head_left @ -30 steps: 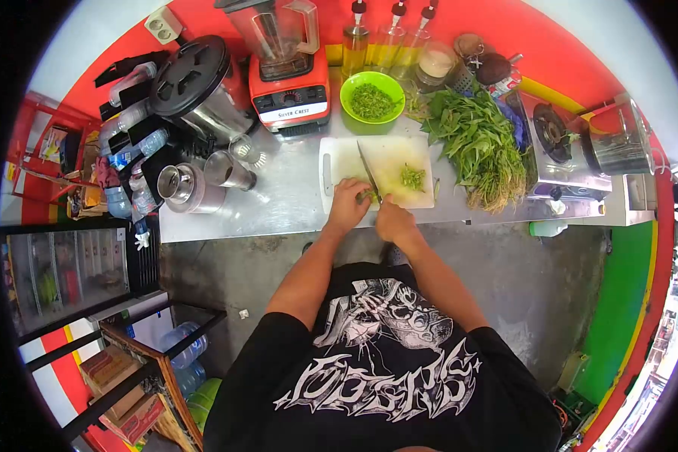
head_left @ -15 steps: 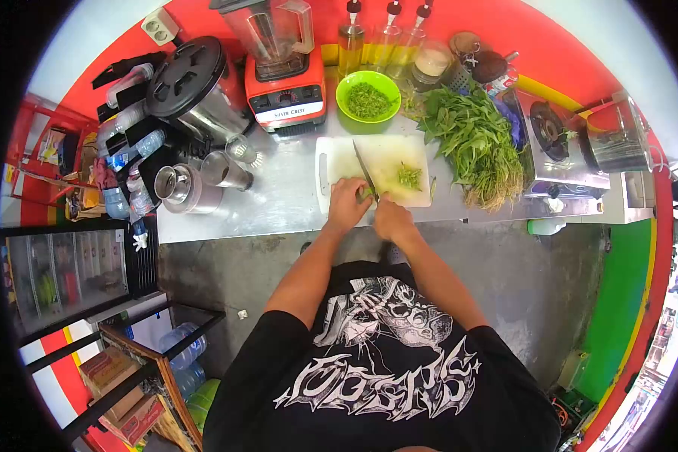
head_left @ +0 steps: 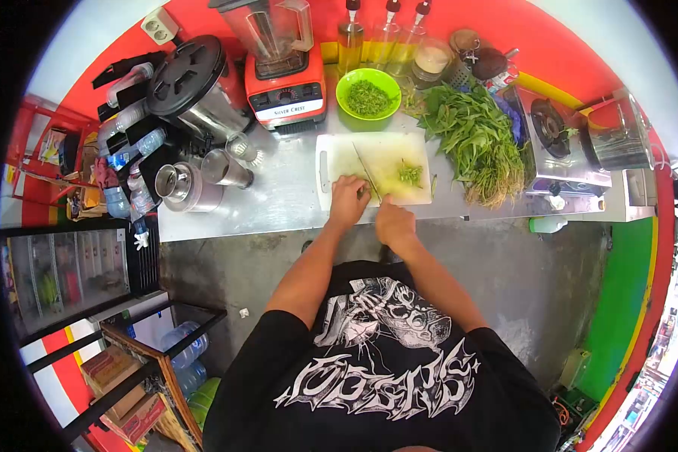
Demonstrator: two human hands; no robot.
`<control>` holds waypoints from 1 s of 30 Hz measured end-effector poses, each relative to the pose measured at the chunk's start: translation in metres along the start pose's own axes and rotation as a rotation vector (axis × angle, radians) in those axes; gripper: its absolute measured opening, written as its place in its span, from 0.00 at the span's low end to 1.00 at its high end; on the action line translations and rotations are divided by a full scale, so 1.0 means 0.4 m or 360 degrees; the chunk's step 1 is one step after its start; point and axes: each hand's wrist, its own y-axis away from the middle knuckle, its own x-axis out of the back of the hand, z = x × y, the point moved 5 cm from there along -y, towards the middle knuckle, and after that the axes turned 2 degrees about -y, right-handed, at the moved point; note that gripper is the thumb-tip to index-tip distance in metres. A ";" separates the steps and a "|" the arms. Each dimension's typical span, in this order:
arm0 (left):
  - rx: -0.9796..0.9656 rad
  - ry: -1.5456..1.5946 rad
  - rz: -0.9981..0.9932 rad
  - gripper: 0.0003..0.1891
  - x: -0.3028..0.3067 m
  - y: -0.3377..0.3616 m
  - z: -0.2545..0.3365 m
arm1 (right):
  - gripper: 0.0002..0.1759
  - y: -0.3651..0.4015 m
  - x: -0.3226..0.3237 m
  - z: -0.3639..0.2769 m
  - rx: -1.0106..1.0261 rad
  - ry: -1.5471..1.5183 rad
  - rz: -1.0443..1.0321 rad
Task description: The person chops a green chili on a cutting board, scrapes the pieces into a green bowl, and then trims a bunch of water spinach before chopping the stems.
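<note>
On the white cutting board (head_left: 337,154), my left hand (head_left: 348,200) is closed with fingertips curled down over a small bit of green stalk, mostly hidden under them. My right hand (head_left: 394,224) grips a knife (head_left: 366,167) by its handle at the board's near edge. The blade points away from me and up to the left, just right of my left fingertips, and shows nearly edge-on. To the right of the blade lies a small heap of chopped green pieces (head_left: 410,175). Behind the board stands a lime-green bowl (head_left: 344,105) of finely cut greens.
A large bunch of leafy greens (head_left: 474,143) lies right of the board, beside a gas stove (head_left: 551,129) with a metal pot (head_left: 616,139). At the back are a red blender (head_left: 286,98) and pump bottles (head_left: 350,47). A metal shaker cup (head_left: 226,169) stands on the left.
The knife has turned slightly, so its blade looks thinner now. My right hand has shifted down a little, while my left hand stays nearly in place.
</note>
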 end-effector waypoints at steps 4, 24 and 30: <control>0.0053 -0.0004 -0.0043 0.07 -0.001 -0.001 0.003 | 0.22 -0.031 -0.029 0.005 0.0004 -0.0066 0.0076; -0.0054 0.0025 -0.0034 0.04 0.010 -0.007 -0.004 | 0.24 -0.028 -0.005 -0.005 0.0061 -0.0055 0.0032; -0.0018 0.0085 -0.0086 0.03 0.017 -0.011 0.000 | 0.23 -0.030 -0.021 -0.012 0.0098 -0.0129 0.0084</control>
